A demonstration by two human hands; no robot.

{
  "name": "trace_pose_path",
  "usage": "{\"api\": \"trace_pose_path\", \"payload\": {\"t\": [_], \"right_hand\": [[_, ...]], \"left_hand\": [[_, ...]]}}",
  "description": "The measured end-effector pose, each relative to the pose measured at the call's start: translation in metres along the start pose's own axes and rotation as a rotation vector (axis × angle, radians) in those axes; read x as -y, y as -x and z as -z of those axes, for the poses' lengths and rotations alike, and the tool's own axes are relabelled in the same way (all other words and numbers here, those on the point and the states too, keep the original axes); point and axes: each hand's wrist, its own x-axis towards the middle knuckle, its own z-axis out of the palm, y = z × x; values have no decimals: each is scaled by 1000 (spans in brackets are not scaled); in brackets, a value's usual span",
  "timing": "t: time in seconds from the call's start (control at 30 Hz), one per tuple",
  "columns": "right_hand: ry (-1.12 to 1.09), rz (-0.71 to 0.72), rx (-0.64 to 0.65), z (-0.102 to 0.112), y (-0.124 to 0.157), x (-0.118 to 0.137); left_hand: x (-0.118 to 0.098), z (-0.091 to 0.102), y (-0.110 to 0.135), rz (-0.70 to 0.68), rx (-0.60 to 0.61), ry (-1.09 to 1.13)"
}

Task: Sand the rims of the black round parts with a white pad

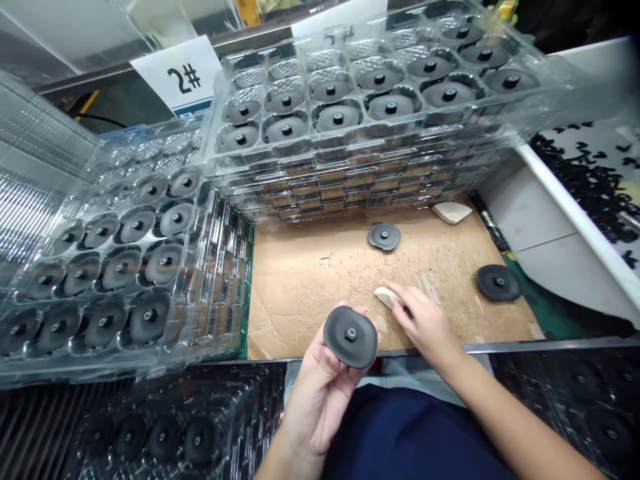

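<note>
Hands, 2: left hand (317,393), right hand (423,323). Black discs outside trays, 3: 1 disc (350,337) in left hand, 2 more discs (384,236) (499,283) on cardboard sheet (300,313). Pale pads, 2: 1 pad (385,297) under right hand, 1 more pad (453,212) on cardboard sheet. Clear tray stacks, 2: left stack (215,293), right stack (350,187). Discs in front row of right stack's top tray, 6. White card (175,73) marked "2#", 1.

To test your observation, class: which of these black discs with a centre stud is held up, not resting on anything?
The black disc in the left hand. It alone is off the surfaces; the others sit in clear plastic trays or lie on the cardboard.
</note>
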Motion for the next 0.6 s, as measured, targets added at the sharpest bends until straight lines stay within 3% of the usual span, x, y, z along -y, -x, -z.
{"api": "trace_pose_path", "payload": {"t": [0.17, 0.3, 0.4, 0.53, 0.57, 0.6], "right_hand": [[-88, 4, -9, 21, -21, 7], [-182, 47, -17, 54, -19, 60], [-327, 298, -80, 71, -8, 103], [-388, 312, 265, 76, -5, 125], [-367, 300, 281, 75, -7, 126], [-337, 303, 217, 73, -8, 125]], "left_hand": [[2, -1, 2, -44, -84, 0], [8, -4, 0, -76, -99, -62], [11, -8, 0, -52, -71, -158], [10, -11, 3, -42, -90, -227], [10, -11, 4, -58, -103, -223], [10, -11, 4, -68, -113, -215]]}}
